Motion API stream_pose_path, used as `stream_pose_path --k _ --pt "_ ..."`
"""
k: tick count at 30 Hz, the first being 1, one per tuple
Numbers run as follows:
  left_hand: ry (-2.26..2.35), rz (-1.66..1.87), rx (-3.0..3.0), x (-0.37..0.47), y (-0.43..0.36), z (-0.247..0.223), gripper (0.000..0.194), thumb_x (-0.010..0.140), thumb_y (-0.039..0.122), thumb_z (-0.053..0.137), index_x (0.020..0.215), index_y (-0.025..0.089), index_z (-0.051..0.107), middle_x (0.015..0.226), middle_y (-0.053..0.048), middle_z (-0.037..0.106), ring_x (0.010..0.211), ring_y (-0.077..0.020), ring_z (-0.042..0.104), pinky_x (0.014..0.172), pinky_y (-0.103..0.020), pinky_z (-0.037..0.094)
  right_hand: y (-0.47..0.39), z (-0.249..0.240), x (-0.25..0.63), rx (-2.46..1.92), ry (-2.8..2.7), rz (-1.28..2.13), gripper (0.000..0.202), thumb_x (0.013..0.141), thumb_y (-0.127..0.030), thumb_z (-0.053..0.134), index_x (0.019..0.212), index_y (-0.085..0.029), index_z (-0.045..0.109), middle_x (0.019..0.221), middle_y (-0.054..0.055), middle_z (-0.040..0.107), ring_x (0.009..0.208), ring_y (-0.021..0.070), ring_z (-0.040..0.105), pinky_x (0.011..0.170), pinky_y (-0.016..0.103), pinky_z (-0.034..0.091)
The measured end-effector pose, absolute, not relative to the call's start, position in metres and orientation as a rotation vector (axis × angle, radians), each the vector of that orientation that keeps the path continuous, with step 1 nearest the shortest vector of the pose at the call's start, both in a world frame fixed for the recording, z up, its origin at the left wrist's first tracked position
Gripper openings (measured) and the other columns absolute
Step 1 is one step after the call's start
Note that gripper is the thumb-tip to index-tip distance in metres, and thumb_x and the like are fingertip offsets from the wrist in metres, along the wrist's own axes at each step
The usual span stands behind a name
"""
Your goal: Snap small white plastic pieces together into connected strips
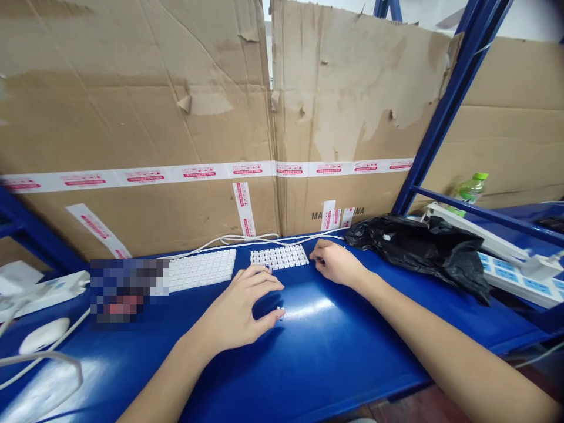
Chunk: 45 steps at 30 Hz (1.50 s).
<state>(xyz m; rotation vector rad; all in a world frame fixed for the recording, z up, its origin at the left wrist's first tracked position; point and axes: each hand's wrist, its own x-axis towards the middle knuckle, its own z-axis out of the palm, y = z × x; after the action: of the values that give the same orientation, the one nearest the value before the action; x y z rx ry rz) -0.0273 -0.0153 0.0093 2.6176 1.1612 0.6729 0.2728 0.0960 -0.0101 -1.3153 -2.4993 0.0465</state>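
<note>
My left hand (240, 305) is over the blue table, its thumb and fingers spread apart. A small white piece (281, 314), perhaps a keycap, is right at the thumb's tip; I cannot tell whether it touches. Behind that hand lies a block of small white key-like pieces set in rows (282, 257). At the block's right end, my right hand (337, 261) rests low with its fingers curled together in a pinch. Whatever those fingers hold, if anything, is hidden. Left of the block is a white keyboard (202, 269).
On the right sit a crumpled black plastic bag (423, 249), a power strip (511, 273) and a green-capped bottle (473, 189). A white mouse (44, 335), cables and another power strip (48, 294) are on the left. Cardboard (176, 135) walls the back, beside a blue post (453, 111).
</note>
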Motion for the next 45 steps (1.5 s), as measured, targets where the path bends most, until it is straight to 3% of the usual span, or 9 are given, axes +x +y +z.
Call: stream_pose_path --k 3,7,10,12,17,22,27,35,45 --pt "1.148 0.611 2.612 -0.025 -0.014 0.006 0.033 0.096 0.041 0.082 0.126 0.028 0.078 0.137 -0.008 0.076 0.140 -0.0359 0.056 0.119 -0.058 0.045 0.093 -0.006 0.271 -1.251 -2.448 0.032 0.029 0.094 -0.005 0.064 0.112 -0.015 0.084 0.111 0.012 0.075 0.104 0.0258 0.073 0.098 0.034 0.056" --pt "1.110 0.591 2.576 -0.020 -0.013 0.001 0.006 0.097 0.030 0.080 0.103 0.029 0.083 0.133 -0.005 0.078 0.140 -0.0342 0.058 0.116 -0.056 0.048 0.083 0.000 0.266 -1.009 -2.323 0.050 0.028 0.103 -0.009 0.059 0.116 -0.017 0.082 0.115 0.013 0.076 0.112 0.0262 0.072 0.106 0.040 0.057" --pt "1.088 0.704 2.534 -0.016 -0.012 -0.001 0.001 0.097 0.028 0.081 0.098 0.028 0.081 0.129 -0.005 0.080 0.135 -0.0327 0.064 0.115 -0.055 0.049 0.069 0.001 0.256 -0.756 -2.282 0.265 0.030 0.106 -0.013 0.057 0.121 -0.021 0.082 0.117 0.011 0.077 0.112 0.0234 0.072 0.103 0.039 0.059" --pt "1.107 0.855 2.462 -0.014 -0.011 -0.001 0.007 0.098 0.028 0.079 0.104 0.027 0.081 0.123 -0.005 0.083 0.124 -0.0302 0.071 0.110 -0.050 0.054 0.059 0.000 0.245 -0.626 -2.244 0.498 0.030 0.106 -0.014 0.058 0.121 -0.025 0.082 0.116 0.008 0.078 0.106 0.0201 0.074 0.096 0.035 0.061" --pt "1.263 1.063 2.053 -0.013 -0.008 -0.001 0.017 0.101 0.034 0.071 0.114 0.025 0.078 0.095 -0.002 0.086 0.086 -0.0236 0.083 0.078 -0.035 0.067 0.044 -0.006 0.225 -0.595 -2.049 0.814 0.019 0.101 -0.018 0.070 0.108 -0.025 0.085 0.107 0.005 0.082 0.099 0.0190 0.077 0.093 0.034 0.061" --pt "1.157 1.181 1.828 -0.011 -0.004 -0.005 0.024 0.098 0.034 0.075 0.119 0.024 0.080 0.112 -0.006 0.088 0.097 -0.0269 0.087 0.092 -0.040 0.071 0.043 -0.009 0.222 -0.652 -1.856 1.060 0.012 0.098 -0.032 0.078 0.103 -0.024 0.086 0.106 0.006 0.083 0.095 0.0197 0.077 0.089 0.035 0.062" --pt "1.186 1.138 1.768 -0.009 -0.004 -0.006 0.030 0.093 0.034 0.080 0.122 0.026 0.082 0.108 -0.003 0.090 0.101 -0.0289 0.087 0.099 -0.045 0.071 0.043 -0.009 0.220 -0.677 -1.794 1.144 0.015 0.093 -0.037 0.082 0.097 -0.023 0.085 0.099 0.004 0.082 0.085 0.0180 0.074 0.083 0.033 0.062" --pt "1.219 1.147 1.784 -0.008 -0.007 -0.007 0.028 0.092 0.033 0.081 0.118 0.025 0.085 0.103 -0.001 0.090 0.092 -0.0276 0.088 0.091 -0.040 0.073 0.041 -0.006 0.220 -0.758 -1.858 1.146 0.007 0.092 -0.027 0.079 0.094 -0.021 0.083 0.092 0.003 0.081 0.081 0.0167 0.073 0.078 0.030 0.058" --pt "1.221 1.105 1.968 -0.009 -0.009 -0.003 0.020 0.096 0.034 0.077 0.114 0.027 0.086 0.106 -0.001 0.088 0.092 -0.0238 0.087 0.084 -0.033 0.070 0.046 -0.012 0.222 -0.754 -1.811 1.357 0.023 0.089 -0.039 0.087 0.098 -0.019 0.083 0.091 0.004 0.082 0.082 0.0175 0.076 0.082 0.032 0.060"
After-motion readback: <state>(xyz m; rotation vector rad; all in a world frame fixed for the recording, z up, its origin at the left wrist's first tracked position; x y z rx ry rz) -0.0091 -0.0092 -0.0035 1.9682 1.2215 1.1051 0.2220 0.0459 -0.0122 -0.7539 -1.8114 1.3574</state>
